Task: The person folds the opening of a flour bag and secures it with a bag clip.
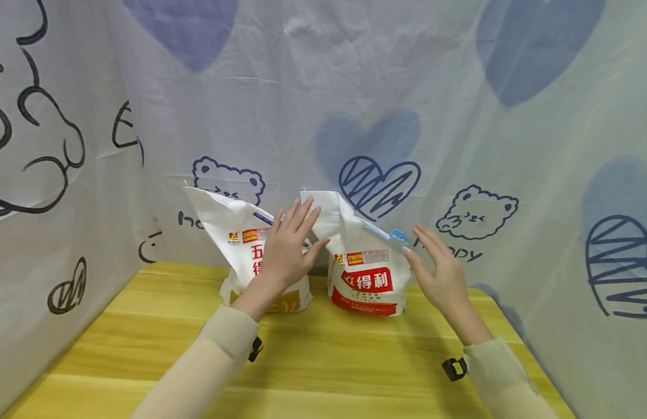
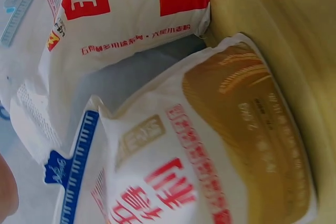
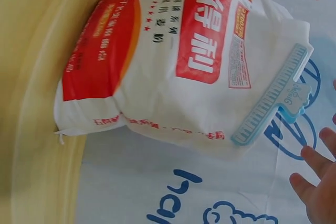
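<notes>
Two white flour bags stand side by side on the table. The left flour bag (image 2: 210,145) has a gold lower front, and a dark blue sealing clip (image 2: 79,166) lies across its upper part. Red panels mark the right flour bag (image 3: 157,61), which carries a light blue sealing clip (image 3: 273,98) near its folded top. My left hand (image 1: 289,250) is in front of the left bag in the head view, fingers straight and hiding part of its print. My right hand (image 1: 444,276) has its fingers extended beside the light blue clip, holding nothing.
The yellow wood-grain table (image 1: 323,361) carries both bags. Close behind it hangs a pale cloth backdrop (image 1: 281,128) with hearts and bear drawings, which continues along both sides. A small black device (image 1: 454,368) sits by the right cuff.
</notes>
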The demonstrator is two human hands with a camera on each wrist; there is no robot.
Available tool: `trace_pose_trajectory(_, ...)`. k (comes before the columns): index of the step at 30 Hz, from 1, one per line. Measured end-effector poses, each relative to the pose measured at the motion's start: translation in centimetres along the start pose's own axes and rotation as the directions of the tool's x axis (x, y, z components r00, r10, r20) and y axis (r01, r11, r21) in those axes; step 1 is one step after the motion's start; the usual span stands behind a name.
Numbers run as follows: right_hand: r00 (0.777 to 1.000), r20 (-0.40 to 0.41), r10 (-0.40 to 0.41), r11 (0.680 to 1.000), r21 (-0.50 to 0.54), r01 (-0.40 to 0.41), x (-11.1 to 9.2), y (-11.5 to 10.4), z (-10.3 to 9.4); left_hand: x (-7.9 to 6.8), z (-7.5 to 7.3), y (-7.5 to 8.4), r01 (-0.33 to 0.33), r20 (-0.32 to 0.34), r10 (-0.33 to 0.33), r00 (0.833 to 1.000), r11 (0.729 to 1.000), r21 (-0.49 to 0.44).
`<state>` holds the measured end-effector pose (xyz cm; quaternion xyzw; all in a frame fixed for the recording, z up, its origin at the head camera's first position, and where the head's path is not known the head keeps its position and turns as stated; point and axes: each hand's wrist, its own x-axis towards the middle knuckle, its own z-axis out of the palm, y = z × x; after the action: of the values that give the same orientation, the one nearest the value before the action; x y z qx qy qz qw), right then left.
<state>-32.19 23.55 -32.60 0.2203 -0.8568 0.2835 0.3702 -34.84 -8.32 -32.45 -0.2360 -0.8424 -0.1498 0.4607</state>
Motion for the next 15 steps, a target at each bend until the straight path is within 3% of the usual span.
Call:
trace_pose_trajectory(8, 0.999, -0.031, 0.019, 0.996, -0.082, -0.022, -2.5, 0.2, 0.3, -3.3, -1.3, -2.0, 0.134, -0.016, -0.133, 0.991, 0.99, 0.035)
trace_pose_trajectory(15, 0.999, -0.038, 0.003, 0.987, -0.16, -0.009, -4.4, 1.0, 0.5, -6.5, -2.7, -4.0, 0.239, -0.032, -0.237, 0.971, 0.969, 0.059)
